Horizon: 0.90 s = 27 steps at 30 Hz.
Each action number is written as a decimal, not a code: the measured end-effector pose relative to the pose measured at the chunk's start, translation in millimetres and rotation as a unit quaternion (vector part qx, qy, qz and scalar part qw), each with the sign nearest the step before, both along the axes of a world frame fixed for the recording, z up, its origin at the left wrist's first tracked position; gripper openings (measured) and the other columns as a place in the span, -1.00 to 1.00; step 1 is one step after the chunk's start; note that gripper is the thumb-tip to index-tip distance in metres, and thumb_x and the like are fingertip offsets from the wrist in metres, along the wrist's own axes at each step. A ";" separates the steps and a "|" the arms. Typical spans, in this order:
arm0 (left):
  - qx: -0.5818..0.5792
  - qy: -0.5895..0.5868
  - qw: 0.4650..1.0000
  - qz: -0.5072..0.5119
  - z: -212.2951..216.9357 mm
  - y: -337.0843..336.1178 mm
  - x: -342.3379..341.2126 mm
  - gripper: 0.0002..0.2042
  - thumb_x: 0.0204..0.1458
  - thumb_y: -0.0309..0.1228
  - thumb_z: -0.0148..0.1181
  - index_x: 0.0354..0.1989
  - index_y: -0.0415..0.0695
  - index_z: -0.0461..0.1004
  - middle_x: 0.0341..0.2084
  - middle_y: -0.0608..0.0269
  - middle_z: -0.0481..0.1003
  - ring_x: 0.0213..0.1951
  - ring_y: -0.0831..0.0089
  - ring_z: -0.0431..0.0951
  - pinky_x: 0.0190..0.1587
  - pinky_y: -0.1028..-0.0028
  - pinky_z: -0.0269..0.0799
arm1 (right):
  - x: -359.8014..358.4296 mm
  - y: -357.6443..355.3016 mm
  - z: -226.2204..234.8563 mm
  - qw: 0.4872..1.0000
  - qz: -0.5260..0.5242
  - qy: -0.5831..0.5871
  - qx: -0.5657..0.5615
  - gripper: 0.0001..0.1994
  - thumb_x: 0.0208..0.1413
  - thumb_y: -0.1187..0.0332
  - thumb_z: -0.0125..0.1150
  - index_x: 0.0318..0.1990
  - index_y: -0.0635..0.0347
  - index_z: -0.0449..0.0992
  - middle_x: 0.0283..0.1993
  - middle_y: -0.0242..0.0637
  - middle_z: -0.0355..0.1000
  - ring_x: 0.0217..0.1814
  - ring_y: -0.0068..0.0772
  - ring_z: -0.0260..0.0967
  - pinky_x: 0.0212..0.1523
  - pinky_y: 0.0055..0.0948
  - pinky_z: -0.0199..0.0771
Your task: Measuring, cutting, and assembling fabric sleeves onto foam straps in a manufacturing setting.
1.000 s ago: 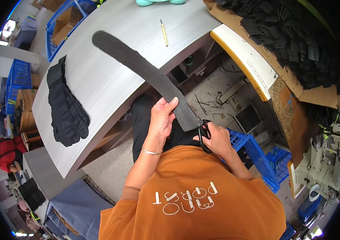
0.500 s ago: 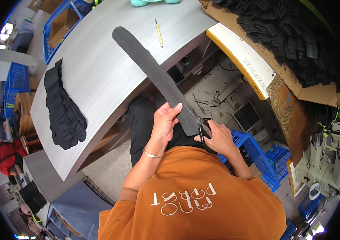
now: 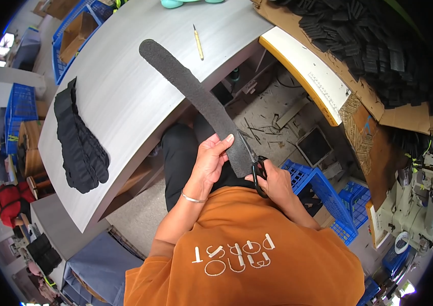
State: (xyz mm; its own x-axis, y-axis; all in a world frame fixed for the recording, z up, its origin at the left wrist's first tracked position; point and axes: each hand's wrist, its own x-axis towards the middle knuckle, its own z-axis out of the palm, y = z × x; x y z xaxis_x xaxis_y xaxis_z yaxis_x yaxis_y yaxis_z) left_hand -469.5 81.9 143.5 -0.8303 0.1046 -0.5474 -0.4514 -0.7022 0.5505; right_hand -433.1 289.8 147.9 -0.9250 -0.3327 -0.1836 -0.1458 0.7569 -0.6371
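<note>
One left hand (image 3: pixel 210 159), thumb-uppermost, on dark strip (image 3: pixel 194 94); right hand (image 3: pixel 276 182) around scissors (image 3: pixel 255 176).

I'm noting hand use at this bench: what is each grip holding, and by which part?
The left grip pinches the dark grey strip near its lower end in the view. The right grip holds the scissors by their black handles.

Cloth stack (image 3: pixel 80 145) left, pointed tool (image 3: pixel 198 45) right on table (image 3: pixel 107 76); strip (image 3: pixel 192 86) between; scissors (image 3: pixel 255 174) at strip's near end.
</note>
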 end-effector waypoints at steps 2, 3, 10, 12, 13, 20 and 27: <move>-0.008 -0.001 1.000 0.006 -2.1 0.2 1.9 -0.81 0.13 -0.47 0.24 -0.10 -0.20 0.53 -0.22 0.29 0.60 -0.24 0.57 0.59 -0.18 0.57 0.51 | -5.9 -0.4 10.5 0.999 0.006 -0.011 0.046 -0.41 -0.06 -0.15 0.37 -0.27 0.28 0.38 -0.40 -0.05 0.50 -0.38 0.09 0.51 -0.41 -0.11 0.46; -0.016 -0.002 1.000 0.009 -2.1 0.7 2.4 -0.81 0.13 -0.47 0.24 -0.10 -0.20 0.53 -0.21 0.29 0.60 -0.23 0.56 0.59 -0.17 0.57 0.51 | -7.7 0.4 11.1 0.999 0.006 -0.011 0.046 -0.41 -0.06 -0.15 0.37 -0.27 0.28 0.38 -0.40 -0.05 0.50 -0.38 0.09 0.51 -0.41 -0.11 0.46; -0.031 0.002 0.999 0.028 -8.0 0.9 7.4 -0.81 0.12 -0.44 0.27 -0.11 -0.19 0.53 -0.21 0.30 0.61 -0.22 0.56 0.59 -0.15 0.55 0.50 | -10.4 6.6 20.0 0.999 0.026 -0.023 0.020 -0.44 -0.09 -0.07 0.42 -0.23 0.25 0.38 -0.40 -0.03 0.47 -0.33 0.15 0.46 -0.35 -0.07 0.41; -0.039 -0.012 0.999 0.014 -9.9 1.7 8.3 -0.81 0.13 -0.44 0.26 -0.11 -0.17 0.53 -0.22 0.31 0.61 -0.24 0.57 0.59 -0.15 0.54 0.50 | -9.2 7.0 19.0 0.999 0.031 -0.019 0.022 -0.45 -0.09 -0.07 0.42 -0.23 0.25 0.38 -0.39 -0.02 0.47 -0.33 0.15 0.46 -0.35 -0.07 0.41; -0.038 -0.013 0.999 0.014 -10.2 3.1 8.9 -0.81 0.13 -0.44 0.26 -0.11 -0.17 0.53 -0.22 0.31 0.61 -0.24 0.57 0.59 -0.15 0.54 0.50 | -9.0 6.5 17.0 0.999 0.029 -0.022 0.020 -0.44 -0.09 -0.07 0.42 -0.23 0.26 0.38 -0.39 -0.01 0.47 -0.33 0.16 0.46 -0.35 -0.07 0.41; -0.037 -0.022 0.998 -0.036 -7.4 10.1 11.5 -0.82 0.12 -0.42 0.27 -0.12 -0.16 0.55 -0.24 0.32 0.62 -0.24 0.58 0.59 -0.14 0.55 0.48 | -11.9 2.0 11.7 0.999 0.010 -0.015 0.031 -0.42 -0.07 -0.10 0.40 -0.25 0.28 0.37 -0.43 -0.01 0.47 -0.37 0.16 0.47 -0.41 -0.07 0.40; -0.015 -0.025 0.998 -0.062 -17.8 9.4 14.8 -0.77 0.15 -0.41 0.23 -0.05 -0.21 0.53 -0.17 0.24 0.62 -0.18 0.53 0.62 -0.06 0.50 0.52 | -0.4 4.2 -0.8 1.000 -0.004 -0.004 0.021 -0.45 -0.02 -0.11 0.36 -0.34 0.27 0.35 -0.55 -0.03 0.43 -0.46 0.16 0.45 -0.46 -0.07 0.38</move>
